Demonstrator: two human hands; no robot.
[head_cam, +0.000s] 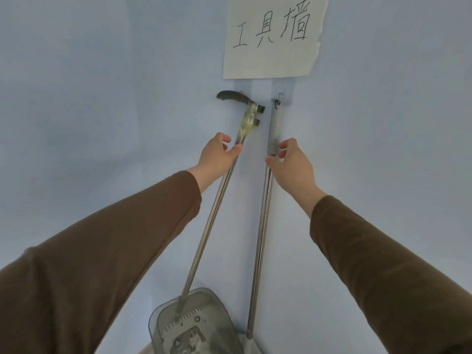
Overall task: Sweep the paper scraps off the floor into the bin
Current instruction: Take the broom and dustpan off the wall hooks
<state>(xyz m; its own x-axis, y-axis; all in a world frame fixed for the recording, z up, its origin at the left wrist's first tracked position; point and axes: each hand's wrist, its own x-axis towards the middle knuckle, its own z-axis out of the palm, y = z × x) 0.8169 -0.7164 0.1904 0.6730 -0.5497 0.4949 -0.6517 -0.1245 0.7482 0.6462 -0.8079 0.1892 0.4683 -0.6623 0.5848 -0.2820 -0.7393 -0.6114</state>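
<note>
a pale blue wall [102,98] filled the view, and a white paper sign [270,37] with three handwritten characters was stuck near its top. below the sign hung two long-handled tools, side by side and a little apart.

the dustpan pole [212,218] slanted down and away from the sign toward the lower edge of the view. its dark curved grip [231,97] sat below the sign's lower left part, with a stretch of yellowish tape [246,121] wrapped just under the grip. the grey translucent dustpan [194,325] hung far below the sign, its toothed comb edge facing out.

the broom handle [261,226] hung nearly straight down from a small hook [279,97] under the sign's lower right part. its grey upper sleeve [275,126] ended at a collar, and the pale broom head was only just visible at the bottom edge.

the left hand [217,155] was at the dustpan pole just beneath the tape, thumb and fingers curled partway around it but not fully clenched. the right hand [291,162] was at the broom handle by the collar, thumb and fingertips touching it in a loose, half-released pinch. both arms wore brown sleeves [383,251].

neither paper scraps nor the bin appeared in this view.
</note>
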